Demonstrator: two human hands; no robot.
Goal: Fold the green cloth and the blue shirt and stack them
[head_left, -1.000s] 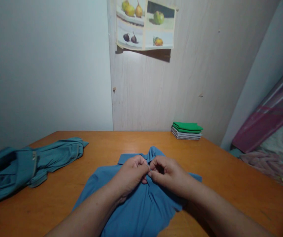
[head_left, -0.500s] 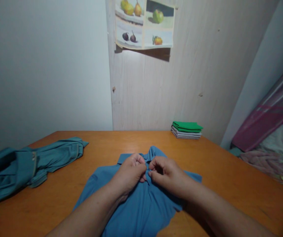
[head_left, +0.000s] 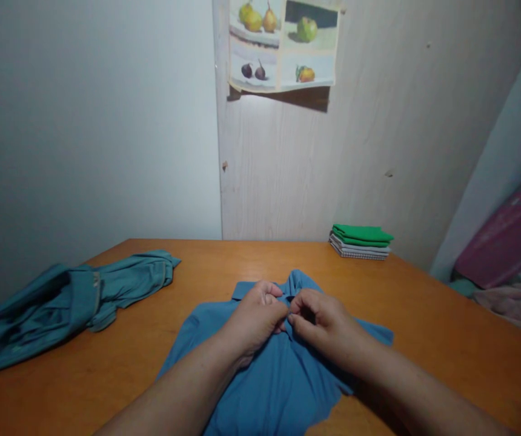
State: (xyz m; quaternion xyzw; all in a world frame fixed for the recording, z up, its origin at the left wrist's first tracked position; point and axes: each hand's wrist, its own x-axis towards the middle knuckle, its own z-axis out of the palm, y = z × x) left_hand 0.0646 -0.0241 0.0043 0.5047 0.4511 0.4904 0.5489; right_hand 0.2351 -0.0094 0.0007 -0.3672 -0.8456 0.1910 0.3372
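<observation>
A blue collared shirt (head_left: 269, 387) lies spread on the table in front of me, its collar toward the far side. Just below the collar, my left hand (head_left: 263, 318) is closed in a pinch on the shirt's front. Close beside it, my right hand (head_left: 321, 321) pinches the cloth with thumb and forefinger. The fingertips of both hands nearly meet at the front opening, and the fabric there is gathered into creases. Any button between the fingers is too small or hidden to make out.
A crumpled teal garment (head_left: 92, 297) lies on the orange wooden table (head_left: 224, 260) at the left. Folded cloths (head_left: 361, 241), green on top, are stacked at the back right. A fruit picture (head_left: 283, 45) hangs on the wall. Pinkish fabric (head_left: 515, 306) lies beyond the right edge.
The whole view has shifted, so everything appears farther right. Both hands stay pinched at the shirt's front below the collar, with only slight finger movement.
</observation>
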